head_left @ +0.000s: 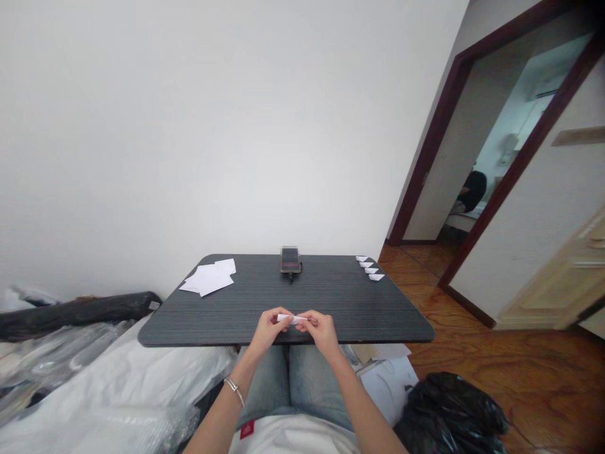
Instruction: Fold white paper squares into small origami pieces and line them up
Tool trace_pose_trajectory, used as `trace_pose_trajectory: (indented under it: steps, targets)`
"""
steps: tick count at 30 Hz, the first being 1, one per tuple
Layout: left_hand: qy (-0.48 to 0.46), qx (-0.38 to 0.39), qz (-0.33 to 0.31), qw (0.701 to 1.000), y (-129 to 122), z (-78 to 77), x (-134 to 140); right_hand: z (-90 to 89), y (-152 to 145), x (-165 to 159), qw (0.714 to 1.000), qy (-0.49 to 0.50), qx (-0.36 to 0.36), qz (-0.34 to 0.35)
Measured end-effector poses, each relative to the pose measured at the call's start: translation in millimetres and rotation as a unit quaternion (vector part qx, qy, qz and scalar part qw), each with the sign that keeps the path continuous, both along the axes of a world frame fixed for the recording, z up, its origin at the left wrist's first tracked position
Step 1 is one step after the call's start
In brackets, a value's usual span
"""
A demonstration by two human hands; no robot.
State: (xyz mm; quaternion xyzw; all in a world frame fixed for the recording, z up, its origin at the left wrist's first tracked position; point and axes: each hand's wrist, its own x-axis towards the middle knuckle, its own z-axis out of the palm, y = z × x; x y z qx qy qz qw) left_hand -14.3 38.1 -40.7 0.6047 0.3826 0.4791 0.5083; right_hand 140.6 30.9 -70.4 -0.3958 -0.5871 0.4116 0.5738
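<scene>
Between my two hands, above the front edge of the dark table, is a small folded piece of white paper. My left hand pinches its left part, thumb on the near side. My right hand pinches the right end, and its fingers hide part of the paper. Loose sheets of white paper lie overlapping at the table's left. At the right edge several small folded white paper pieces sit in a slanting row.
A phone-like device with a cable stands at the table's back middle, near the white wall. Plastic-wrapped stuff is heaped at the left. A black plastic bag lies on the wooden floor at the right. A doorway opens beyond, with a person partly visible.
</scene>
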Motion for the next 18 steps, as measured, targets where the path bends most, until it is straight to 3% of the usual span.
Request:
trace_pose_trajectory:
  steps: [13, 18]
  targets:
    - [0.023, 0.027, 0.004, 0.999, -0.3, -6.0, -1.7, 2.3, -0.7, 0.9, 1.0, -0.021, 0.018, 0.014]
    - [-0.017, 0.017, 0.012, 1.0, -0.2, -7.4, -2.4, 0.1, -0.1, 2.2, 0.999, -0.026, 0.035, -0.014]
